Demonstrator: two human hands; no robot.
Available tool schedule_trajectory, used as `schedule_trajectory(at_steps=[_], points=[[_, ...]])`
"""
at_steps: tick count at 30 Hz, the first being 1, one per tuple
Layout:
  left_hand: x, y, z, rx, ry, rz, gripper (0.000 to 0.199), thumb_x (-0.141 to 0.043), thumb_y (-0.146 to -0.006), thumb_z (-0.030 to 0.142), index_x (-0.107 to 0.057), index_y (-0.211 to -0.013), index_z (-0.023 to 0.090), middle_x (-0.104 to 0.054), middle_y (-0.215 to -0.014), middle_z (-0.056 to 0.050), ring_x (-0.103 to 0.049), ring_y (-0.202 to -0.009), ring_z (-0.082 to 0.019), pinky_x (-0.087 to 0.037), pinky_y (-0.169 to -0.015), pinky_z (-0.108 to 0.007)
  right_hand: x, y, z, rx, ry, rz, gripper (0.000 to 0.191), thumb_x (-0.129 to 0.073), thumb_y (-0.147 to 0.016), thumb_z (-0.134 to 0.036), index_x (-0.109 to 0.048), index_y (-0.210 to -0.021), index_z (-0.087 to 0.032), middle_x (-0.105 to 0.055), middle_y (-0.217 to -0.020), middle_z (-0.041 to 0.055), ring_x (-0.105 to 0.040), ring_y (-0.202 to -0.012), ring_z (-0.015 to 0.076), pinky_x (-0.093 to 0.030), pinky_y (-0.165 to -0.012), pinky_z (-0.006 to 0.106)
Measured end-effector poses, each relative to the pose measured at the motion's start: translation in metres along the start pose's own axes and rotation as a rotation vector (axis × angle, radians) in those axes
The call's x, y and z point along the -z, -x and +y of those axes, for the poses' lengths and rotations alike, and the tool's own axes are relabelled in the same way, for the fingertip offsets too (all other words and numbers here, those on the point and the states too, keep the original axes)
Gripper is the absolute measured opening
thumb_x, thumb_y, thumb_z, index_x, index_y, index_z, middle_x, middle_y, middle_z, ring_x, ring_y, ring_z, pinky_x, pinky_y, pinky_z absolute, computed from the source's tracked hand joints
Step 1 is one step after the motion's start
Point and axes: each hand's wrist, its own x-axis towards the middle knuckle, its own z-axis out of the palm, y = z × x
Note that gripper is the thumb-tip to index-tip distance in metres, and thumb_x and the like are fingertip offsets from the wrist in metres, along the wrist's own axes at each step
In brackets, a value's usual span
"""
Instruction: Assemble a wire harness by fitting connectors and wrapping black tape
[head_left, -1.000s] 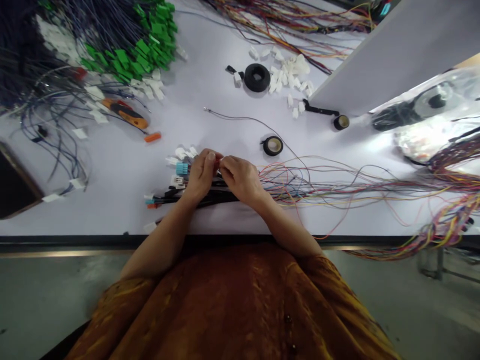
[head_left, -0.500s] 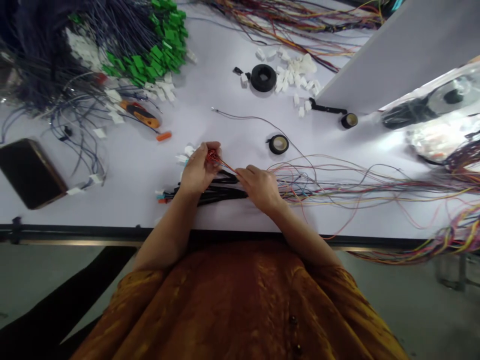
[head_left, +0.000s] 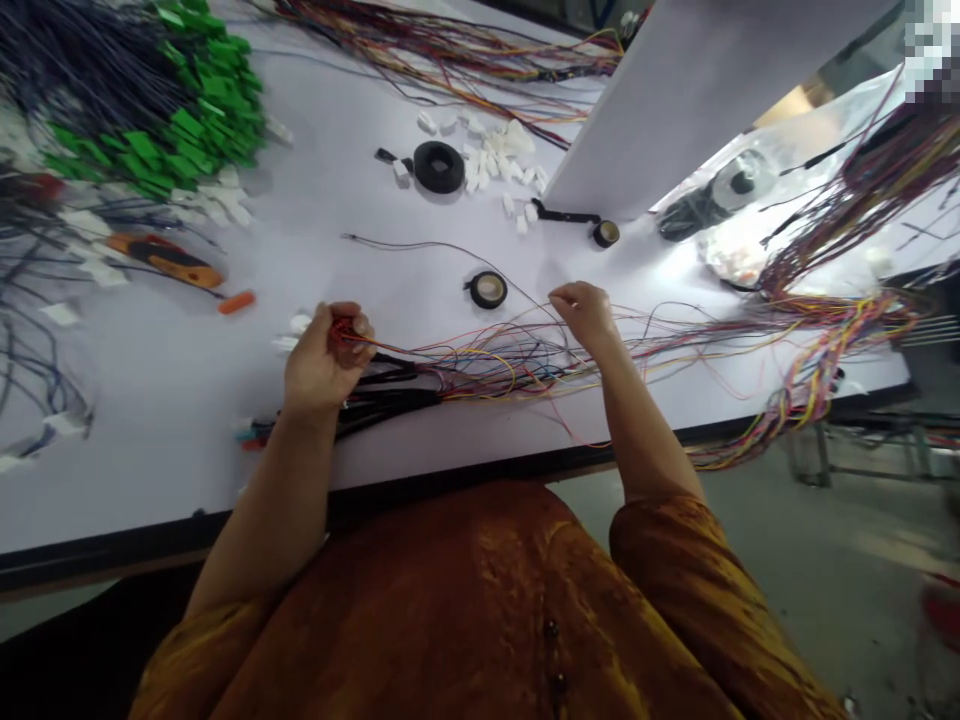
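Red wire ends (head_left: 343,333) sit pinched in my left hand (head_left: 321,358), fingers curled tight above the surface (head_left: 169,390). My right hand (head_left: 586,315) hangs loosely curled and looks empty, over the coloured wires (head_left: 495,365). A firm pinch should stop strands slipping from the black-sleeved harness (head_left: 386,388).

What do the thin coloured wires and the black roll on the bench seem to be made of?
The thin coloured wires look plastic-insulated, judging by their bright colours and loose curves; any metal inside is hidden. The black roll looks like matte vinyl tape on a pale core, possibly cardboard.
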Motion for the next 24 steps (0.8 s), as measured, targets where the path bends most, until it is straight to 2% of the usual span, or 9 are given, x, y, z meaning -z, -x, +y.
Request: schedule_trajectory(at_steps=[3,8,11,13,15,17,19,21,24], points=[[-0.002,0.0,-0.001,-0.003,-0.007,0.021,0.042,-0.049,-0.103,0.045,-0.071,-0.077,0.02,-0.056,-0.065,-0.003,-0.046,-0.049,-0.007,-0.035,-0.039,-0.018,-0.021,-0.033,-0.032,0.102,0.038,-0.011,0.016,-0.058,-0.087,-0.017,-0.074,-0.086,-0.017,-0.071,-0.091,0.0097,-0.059,-0.085,0.0214,-0.044,-0.084,0.036],[-0.005,0.002,-0.002,-0.049,-0.033,0.058,0.039,-0.052,-0.101,0.045,-0.068,-0.078,0.017,-0.058,-0.065,-0.001,-0.048,-0.046,-0.006,-0.036,-0.039,-0.016,-0.071,-0.1,-0.132,0.331,0.046,-0.158,0.013,-0.057,-0.093,-0.018,-0.07,-0.09,-0.018,-0.067,-0.102,0.0094,-0.056,-0.098,0.0219,-0.042,-0.09,0.037],[-0.005,0.002,-0.003,-0.073,-0.044,0.047,0.038,-0.056,-0.1,0.046,-0.068,-0.08,0.016,-0.058,-0.065,-0.001,-0.049,-0.047,-0.006,-0.036,-0.04,-0.015,-0.109,-0.121,-0.191,0.445,0.074,-0.219,0.005,-0.063,-0.092,-0.017,-0.067,-0.091,-0.015,-0.064,-0.102,0.0073,-0.055,-0.1,0.0183,-0.043,-0.093,0.034],[-0.006,0.002,-0.002,-0.08,-0.049,0.059,0.038,-0.056,-0.1,0.046,-0.068,-0.08,0.015,-0.058,-0.065,-0.001,-0.047,-0.046,-0.005,-0.035,-0.039,-0.015,-0.127,-0.125,-0.219,0.479,0.072,-0.222,0.006,-0.062,-0.092,-0.015,-0.065,-0.087,-0.014,-0.063,-0.1,0.0071,-0.055,-0.099,0.0161,-0.044,-0.091,0.031],[-0.006,0.001,-0.001,-0.086,-0.051,0.09,0.038,-0.056,-0.099,0.046,-0.068,-0.081,0.015,-0.058,-0.066,0.0,-0.047,-0.046,-0.005,-0.035,-0.039,-0.015,-0.133,-0.119,-0.235,0.485,0.062,-0.225,0.013,-0.054,-0.094,-0.01,-0.062,-0.085,-0.013,-0.063,-0.098,0.0078,-0.055,-0.093,0.0144,-0.044,-0.087,0.03],[-0.007,0.001,0.0,-0.09,-0.061,0.123,0.038,-0.057,-0.099,0.046,-0.069,-0.081,0.015,-0.058,-0.067,-0.001,-0.048,-0.047,-0.006,-0.036,-0.04,-0.016,-0.125,-0.102,-0.241,0.476,0.0,-0.219,0.018,-0.046,-0.097,-0.008,-0.061,-0.09,-0.015,-0.064,-0.095,0.0074,-0.054,-0.084,0.0136,-0.043,-0.081,0.03],[-0.007,0.001,0.0,-0.097,-0.066,0.146,0.037,-0.058,-0.099,0.046,-0.07,-0.082,0.015,-0.059,-0.068,-0.001,-0.048,-0.046,-0.005,-0.036,-0.041,-0.016,-0.106,-0.076,-0.241,0.483,-0.139,-0.212,0.016,-0.044,-0.099,-0.012,-0.058,-0.095,-0.018,-0.064,-0.087,0.0045,-0.051,-0.075,0.0139,-0.041,-0.074,0.03],[-0.006,0.001,-0.001,-0.115,-0.051,0.155,0.036,-0.058,-0.099,0.045,-0.07,-0.083,0.014,-0.06,-0.068,-0.001,-0.046,-0.046,-0.005,-0.035,-0.041,-0.016,-0.084,-0.044,-0.237,0.558,-0.283,-0.279,0.008,-0.05,-0.098,-0.02,-0.057,-0.093,-0.02,-0.062,-0.078,0.0006,-0.05,-0.07,0.0131,-0.038,-0.069,0.029],[-0.006,0.001,-0.003,-0.146,-0.037,0.148,0.035,-0.058,-0.099,0.044,-0.07,-0.083,0.015,-0.06,-0.068,-0.001,-0.045,-0.047,-0.005,-0.034,-0.042,-0.017,-0.06,-0.001,-0.229,0.6,-0.335,-0.33,0.011,-0.053,-0.097,-0.026,-0.059,-0.089,-0.02,-0.063,-0.08,0.0003,-0.05,-0.072,0.0121,-0.035,-0.068,0.027]])
